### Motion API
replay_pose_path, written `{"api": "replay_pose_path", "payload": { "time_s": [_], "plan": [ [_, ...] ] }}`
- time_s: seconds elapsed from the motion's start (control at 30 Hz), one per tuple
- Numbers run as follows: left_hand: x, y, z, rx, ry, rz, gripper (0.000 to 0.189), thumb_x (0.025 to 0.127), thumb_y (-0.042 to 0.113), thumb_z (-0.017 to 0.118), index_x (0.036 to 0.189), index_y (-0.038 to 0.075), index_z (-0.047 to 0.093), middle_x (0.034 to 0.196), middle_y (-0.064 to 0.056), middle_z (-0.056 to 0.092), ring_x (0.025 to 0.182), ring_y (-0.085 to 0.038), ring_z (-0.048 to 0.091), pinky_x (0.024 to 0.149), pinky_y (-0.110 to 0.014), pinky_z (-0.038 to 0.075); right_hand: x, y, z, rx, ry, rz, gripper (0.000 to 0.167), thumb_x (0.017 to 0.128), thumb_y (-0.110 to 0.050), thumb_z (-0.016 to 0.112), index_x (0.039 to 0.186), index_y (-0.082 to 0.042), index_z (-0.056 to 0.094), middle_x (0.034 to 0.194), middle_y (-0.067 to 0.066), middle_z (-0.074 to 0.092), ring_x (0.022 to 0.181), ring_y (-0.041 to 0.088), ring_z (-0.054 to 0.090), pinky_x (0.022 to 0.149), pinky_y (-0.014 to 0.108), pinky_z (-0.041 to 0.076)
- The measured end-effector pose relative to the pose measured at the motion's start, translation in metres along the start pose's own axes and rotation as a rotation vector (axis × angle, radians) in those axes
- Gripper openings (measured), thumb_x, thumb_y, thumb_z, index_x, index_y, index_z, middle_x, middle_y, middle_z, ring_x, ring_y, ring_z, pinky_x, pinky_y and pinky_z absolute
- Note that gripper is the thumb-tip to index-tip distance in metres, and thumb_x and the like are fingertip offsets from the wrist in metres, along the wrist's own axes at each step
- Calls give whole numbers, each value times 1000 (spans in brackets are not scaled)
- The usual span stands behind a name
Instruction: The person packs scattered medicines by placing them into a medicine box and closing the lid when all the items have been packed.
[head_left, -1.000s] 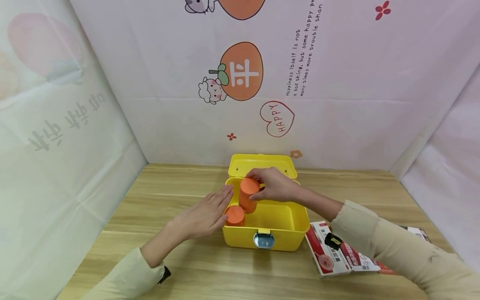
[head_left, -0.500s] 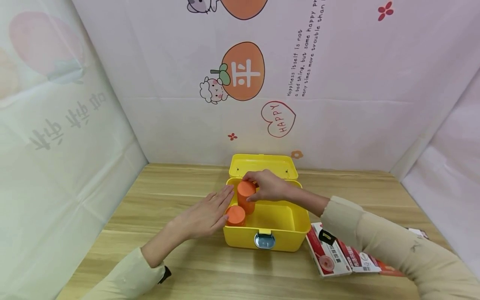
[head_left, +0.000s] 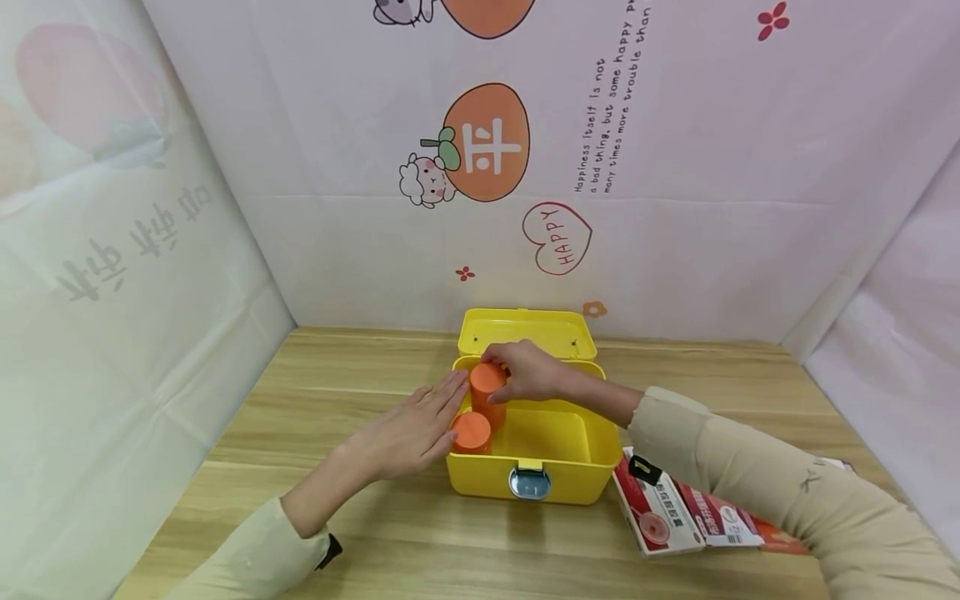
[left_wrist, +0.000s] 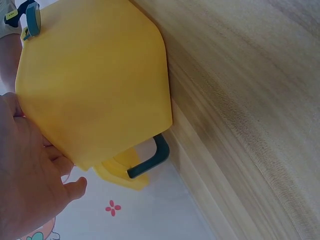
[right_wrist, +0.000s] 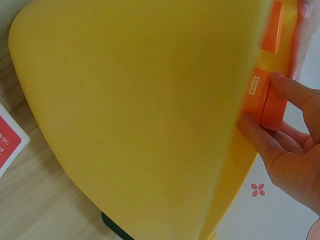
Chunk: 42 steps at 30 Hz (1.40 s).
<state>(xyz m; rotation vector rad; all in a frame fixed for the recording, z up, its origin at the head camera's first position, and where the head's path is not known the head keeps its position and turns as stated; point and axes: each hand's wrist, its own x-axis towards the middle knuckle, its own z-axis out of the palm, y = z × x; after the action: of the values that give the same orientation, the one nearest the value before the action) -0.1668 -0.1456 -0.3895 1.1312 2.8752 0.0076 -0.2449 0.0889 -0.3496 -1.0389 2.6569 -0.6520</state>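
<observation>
A yellow box (head_left: 480,477) with a raised lid (head_left: 540,329) stands on the table. My right hand (head_left: 527,372) grips an orange lidded bottle (head_left: 487,379) near its top, upright inside the left part of the box. In the right wrist view, thumb and fingers pinch this bottle's cap (right_wrist: 275,107), and a small printed label shows below it. A second orange bottle (head_left: 472,432) sits in the front left corner, just in front of the first. My left hand (head_left: 412,429) lies with straight fingers along the box's left rim; its palm side shows in the left wrist view.
Red-and-white printed cartons (head_left: 663,517) lie right of the box, partly under the right sleeve (head_left: 750,458). A silver latch (head_left: 529,482) is on the box front. A dark green handle (left_wrist: 155,157) sticks out behind it. The printed white backdrop (head_left: 360,267) rises behind the table.
My right hand has moved left and slightly down with the orange bottle, which now stands lower and closer to the box's left wall. The left hand has stayed in place.
</observation>
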Motion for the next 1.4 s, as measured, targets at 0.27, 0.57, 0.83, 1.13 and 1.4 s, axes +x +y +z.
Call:
{"api": "replay_pose_path", "payload": {
  "time_s": [0.27, 0.57, 0.83, 1.13, 1.4],
  "plan": [
    [-2, 1, -1, -25, 16, 15, 67, 107, 42, 27, 160, 6, 8, 170, -7, 3, 157, -22, 7, 125, -47, 22, 6, -2, 8, 4, -30, 12, 48, 80, -20, 84, 121, -4, 63, 110, 6, 71, 89, 14, 60, 85, 24, 55],
    [-2, 2, -1, -3, 21, 25, 66, 107, 41, 26, 160, 4, 12, 170, -9, 6, 157, -22, 8, 125, -47, 23, 8, -6, 12, 23, -51, 54, 54, 80, -19, 84, 127, -4, 61, 116, 7, 70, 93, 16, 60, 89, 27, 56],
    [-1, 1, -2, 11, 26, 29, 65, 107, 41, 25, 160, 4, 14, 169, -9, 6, 157, -22, 9, 125, -46, 24, 12, -8, 13, 6, -62, 40, 57, 81, -21, 83, 130, -4, 59, 122, 9, 68, 97, 17, 60, 94, 29, 55],
    [-2, 0, -2, -6, 17, 20, 66, 107, 41, 26, 160, 4, 13, 169, -8, 6, 157, -22, 9, 125, -47, 23, 16, -9, 16, 10, -87, 18, 58, 82, -19, 82, 133, -4, 58, 121, 8, 67, 98, 17, 59, 94, 29, 55],
    [-1, -1, 0, 0, 22, 26, 66, 107, 41, 27, 159, 4, 14, 169, -9, 7, 157, -22, 10, 124, -46, 24, 20, -9, 17, -13, -95, 16, 60, 81, -22, 83, 133, -3, 58, 122, 8, 67, 99, 17, 59, 95, 29, 54]
  ]
}}
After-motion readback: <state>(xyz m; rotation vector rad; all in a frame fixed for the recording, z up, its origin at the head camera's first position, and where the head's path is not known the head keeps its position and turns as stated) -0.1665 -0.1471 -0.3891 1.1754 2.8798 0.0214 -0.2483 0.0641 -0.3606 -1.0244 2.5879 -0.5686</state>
